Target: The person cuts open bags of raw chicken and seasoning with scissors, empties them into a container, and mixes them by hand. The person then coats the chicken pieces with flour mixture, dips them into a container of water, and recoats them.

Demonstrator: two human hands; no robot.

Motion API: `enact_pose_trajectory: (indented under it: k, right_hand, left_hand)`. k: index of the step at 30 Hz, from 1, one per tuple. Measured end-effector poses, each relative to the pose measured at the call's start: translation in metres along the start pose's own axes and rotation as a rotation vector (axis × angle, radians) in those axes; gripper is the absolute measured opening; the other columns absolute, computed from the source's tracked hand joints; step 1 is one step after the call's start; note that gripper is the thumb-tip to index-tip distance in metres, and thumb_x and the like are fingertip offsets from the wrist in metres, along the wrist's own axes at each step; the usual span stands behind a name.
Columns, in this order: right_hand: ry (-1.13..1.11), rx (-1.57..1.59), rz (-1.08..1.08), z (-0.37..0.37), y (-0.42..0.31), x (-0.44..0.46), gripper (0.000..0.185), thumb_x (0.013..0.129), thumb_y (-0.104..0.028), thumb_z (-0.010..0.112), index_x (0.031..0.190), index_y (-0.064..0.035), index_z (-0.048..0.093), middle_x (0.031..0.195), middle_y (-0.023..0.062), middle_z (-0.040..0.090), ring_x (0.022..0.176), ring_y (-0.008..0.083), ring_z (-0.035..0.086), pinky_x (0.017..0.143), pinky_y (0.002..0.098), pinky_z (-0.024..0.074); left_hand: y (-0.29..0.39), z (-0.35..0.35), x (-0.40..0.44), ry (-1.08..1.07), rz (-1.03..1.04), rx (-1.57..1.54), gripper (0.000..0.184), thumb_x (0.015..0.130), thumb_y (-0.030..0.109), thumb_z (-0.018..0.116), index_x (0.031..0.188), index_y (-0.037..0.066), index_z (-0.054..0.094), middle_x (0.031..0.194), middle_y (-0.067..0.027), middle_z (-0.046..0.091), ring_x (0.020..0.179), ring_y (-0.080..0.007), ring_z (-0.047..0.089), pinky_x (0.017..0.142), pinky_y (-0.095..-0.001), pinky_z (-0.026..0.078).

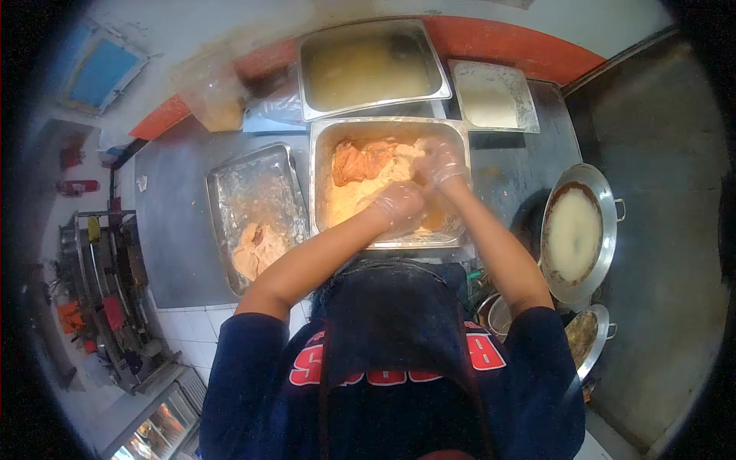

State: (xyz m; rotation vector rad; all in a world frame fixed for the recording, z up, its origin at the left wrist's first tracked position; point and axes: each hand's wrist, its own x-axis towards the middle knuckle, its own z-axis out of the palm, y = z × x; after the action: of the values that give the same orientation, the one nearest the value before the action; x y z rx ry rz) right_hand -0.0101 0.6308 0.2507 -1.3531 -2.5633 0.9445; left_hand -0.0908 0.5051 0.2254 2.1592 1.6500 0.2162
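Both my hands, in clear plastic gloves, are inside a deep metal pan (314,180) of pale breading flour (346,201). My left hand (400,205) is curled low over the flour at the near side; what its fingers close on is hidden. My right hand (443,165) is at the pan's right side, its fingers blurred beside a flour-coated piece of meat (406,159). Reddish raw meat, which looks like marinated chicken (360,161), lies at the far left of the pan, away from my hands.
A shallow tray (249,180) at left holds floured pieces (259,249). Behind stand a pan of cloudy liquid (372,69) and a tray of white powder (489,103). A wide pan of pale, foamy liquid (575,234) stands at right, another pan (586,341) below it.
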Motion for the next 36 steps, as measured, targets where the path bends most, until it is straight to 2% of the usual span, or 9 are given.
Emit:
enact_pose_trajectory:
  k: [2,8,12,15,17,20,30,32,36]
  right_hand:
    - [-0.047,0.020,-0.059,-0.002,0.012,0.008,0.042,0.072,-0.025,0.068,0.109,-0.0067,0.068,0.109,0.0203,0.066,0.102,0.0355,0.063,0.090,0.0406,0.0497]
    - [0.164,-0.265,-0.128,0.032,0.018,0.003,0.034,0.075,-0.025,0.071,0.102,-0.0048,0.068,0.099,0.0200,0.066,0.092,0.0362,0.065,0.084,0.0421,0.0518]
    - [-0.005,-0.284,-0.040,0.030,0.024,0.010,0.031,0.074,-0.022,0.071,0.100,-0.0052,0.068,0.097,0.0192,0.066,0.092,0.0355,0.064,0.083,0.0421,0.0519]
    - [0.131,-0.212,-0.220,0.039,0.043,0.019,0.030,0.080,-0.022,0.069,0.104,-0.0050,0.065,0.100,0.0201,0.064,0.097,0.0345,0.062,0.083,0.0426,0.0517]
    - [0.220,0.511,0.090,0.041,0.045,0.024,0.028,0.070,-0.017,0.072,0.093,-0.0038,0.065,0.099,0.0177,0.064,0.093,0.0353,0.063,0.081,0.0427,0.0515]
    - [0.457,0.362,-0.155,0.074,0.024,-0.004,0.027,0.068,-0.015,0.070,0.092,-0.0036,0.064,0.099,0.0160,0.064,0.092,0.0348,0.062,0.080,0.0431,0.0508]
    - [0.385,0.111,-0.210,0.027,-0.031,-0.048,0.034,0.069,-0.018,0.071,0.099,-0.0033,0.063,0.105,0.0186,0.062,0.097,0.0358,0.061,0.087,0.0424,0.0495]
    - [0.099,-0.023,-0.013,-0.002,-0.048,-0.045,0.047,0.071,-0.022,0.073,0.113,-0.0051,0.063,0.117,0.0191,0.062,0.109,0.0331,0.060,0.094,0.0395,0.0478]
    - [0.329,0.125,-0.073,0.042,-0.033,-0.046,0.041,0.070,-0.027,0.073,0.104,-0.0056,0.066,0.105,0.0177,0.064,0.102,0.0345,0.060,0.090,0.0410,0.0489]
  left_hand:
    - [0.019,-0.046,-0.019,-0.011,-0.184,-0.105,0.030,0.077,0.032,0.063,0.082,0.003,0.070,0.083,-0.0205,0.068,0.083,-0.0374,0.066,0.078,-0.0469,0.052]
    - [0.011,-0.065,-0.050,0.044,-0.353,-0.138,0.042,0.076,0.044,0.066,0.075,0.002,0.069,0.079,-0.0221,0.065,0.081,-0.0389,0.064,0.077,-0.0470,0.051]
    - [0.000,-0.064,-0.065,0.075,-0.512,-0.165,0.045,0.076,0.048,0.066,0.076,0.003,0.069,0.079,-0.0229,0.065,0.081,-0.0383,0.065,0.077,-0.0468,0.051]
    - [-0.004,-0.069,-0.076,0.193,-0.575,-0.144,0.042,0.077,0.045,0.065,0.076,0.004,0.070,0.078,-0.0233,0.065,0.079,-0.0388,0.065,0.076,-0.0468,0.052]
    - [-0.003,-0.082,-0.074,0.230,-0.659,-0.170,0.035,0.074,0.035,0.063,0.078,0.001,0.070,0.080,-0.0236,0.066,0.079,-0.0390,0.066,0.075,-0.0464,0.052]
    - [0.010,-0.071,-0.055,0.328,-0.730,-0.181,0.030,0.073,0.029,0.062,0.078,0.001,0.070,0.079,-0.0238,0.067,0.075,-0.0387,0.066,0.072,-0.0466,0.053]
    - [0.018,-0.066,-0.040,0.430,-0.752,-0.156,0.031,0.077,0.031,0.061,0.077,0.001,0.070,0.078,-0.0230,0.067,0.072,-0.0360,0.067,0.067,-0.0444,0.054]
    - [0.019,-0.074,-0.041,0.433,-0.764,-0.148,0.032,0.077,0.032,0.062,0.078,0.002,0.070,0.078,-0.0228,0.067,0.072,-0.0357,0.067,0.067,-0.0441,0.054]
    - [0.017,-0.064,-0.038,0.443,-0.774,-0.136,0.032,0.076,0.032,0.064,0.080,0.001,0.071,0.081,-0.0228,0.068,0.074,-0.0366,0.067,0.070,-0.0437,0.054]
